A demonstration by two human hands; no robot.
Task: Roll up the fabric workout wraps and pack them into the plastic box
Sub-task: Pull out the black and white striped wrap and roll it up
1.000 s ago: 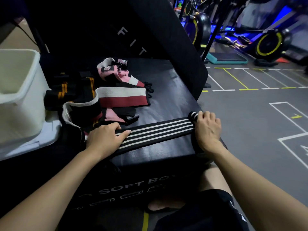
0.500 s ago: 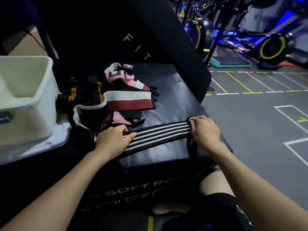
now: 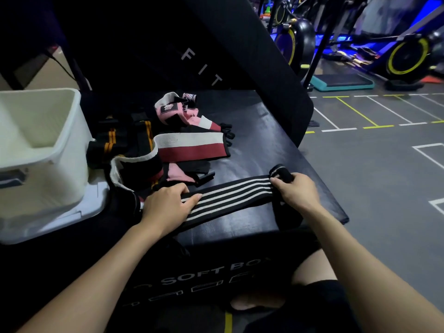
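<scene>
Loose wraps (image 3: 189, 145) are lying heaped beside the white plastic box (image 3: 48, 145) on the black soft box (image 3: 252, 145). Striped wrap (image 3: 230, 198) is lying stretched flat; left hand (image 3: 165, 205) is pressing it with straight fingers, right hand (image 3: 296, 192) is pinching its rolled end (image 3: 280, 173).

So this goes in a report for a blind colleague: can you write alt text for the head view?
A person's right hand grips the rolled end of a black wrap with white stripes on a black soft box, while the left hand presses the flat part down. More wraps lie behind in a heap, beside a white plastic box at left.
</scene>
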